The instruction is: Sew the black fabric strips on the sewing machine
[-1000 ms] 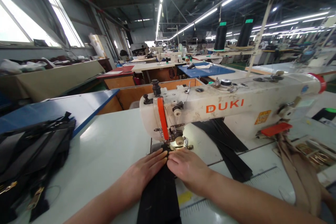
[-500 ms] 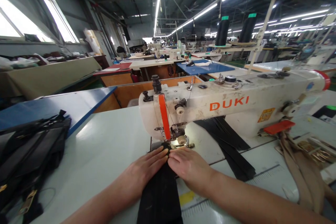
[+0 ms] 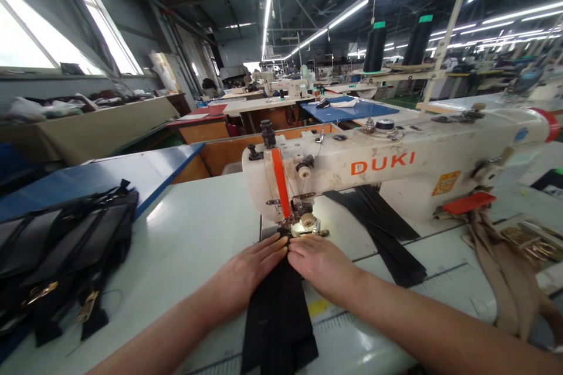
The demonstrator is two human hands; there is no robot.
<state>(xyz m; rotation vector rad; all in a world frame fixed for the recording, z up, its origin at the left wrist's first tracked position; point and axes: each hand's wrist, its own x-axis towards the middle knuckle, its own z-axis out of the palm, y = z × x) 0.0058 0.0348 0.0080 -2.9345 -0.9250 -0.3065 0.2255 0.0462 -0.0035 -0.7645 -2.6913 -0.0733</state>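
A black fabric strip [image 3: 275, 316] runs from the front of the table up under the presser foot of a white sewing machine [image 3: 373, 158]. My left hand [image 3: 248, 269] presses on its left side near the needle, fingers close together, thumb hidden. Against the right side, my right hand [image 3: 323, 261] has its fingers bent and holds the strip down. The fingertips of both hands almost meet just in front of the presser foot [image 3: 303, 233]. The stitching point is partly covered by the fingers and the machine head.
Black straps [image 3: 387, 234] lie behind the needle under the machine arm. Black pieces with metal zipper pulls [image 3: 65, 246] are piled at left. Beige strips [image 3: 505, 281] hang beside a box of metal fittings [image 3: 530, 243] at right. Two thread cones [image 3: 375, 47] stand behind.
The view has shifted a little, so more of the left pile and the strip's near end shows. Both hands keep their places on the strip by the needle.
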